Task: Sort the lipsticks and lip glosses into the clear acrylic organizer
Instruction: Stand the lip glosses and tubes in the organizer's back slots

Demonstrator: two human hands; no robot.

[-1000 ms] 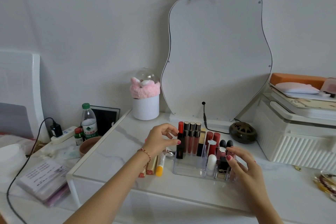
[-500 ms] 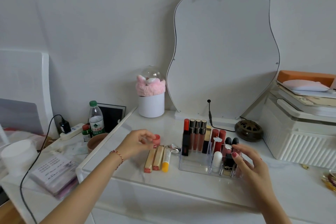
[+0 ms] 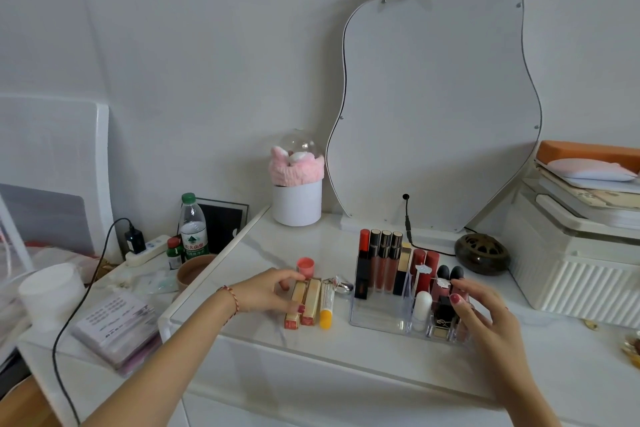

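A: What is hidden or hard to make out?

B: The front right compartments of the clear acrylic organizer [image 3: 381, 317] are covered by the right hand [image 3: 485, 315], so the tubes behind its fingers [image 3: 456, 300] are only partly seen. Whether anything is pinched there cannot be told; the fingers are seen spread and loosely bent over the tube tops. A small silvery object [image 3: 341, 285] between the loose tubes and the organizer is blurred and not identified.

A: How is the left hand [image 3: 266, 291] placed?

B: It is laid on the counter [image 3: 346, 350], fingers curled against the left of 2 gold lipstick tubes [image 3: 304, 302]. The thumb tip is pressed on that tube's near side. A firm grip is not clearly shown.

A: Where are the other task items?

B: A yellow-capped lip balm [image 3: 326, 305] is laid just beside the 2 gold tubes, to their right. A small coral cap [image 3: 305, 266] is stood behind the fingertips. 4 lip glosses [image 3: 379, 262] are stood upright in the organizer's back left row, and red lipsticks [image 3: 425, 269] further right.
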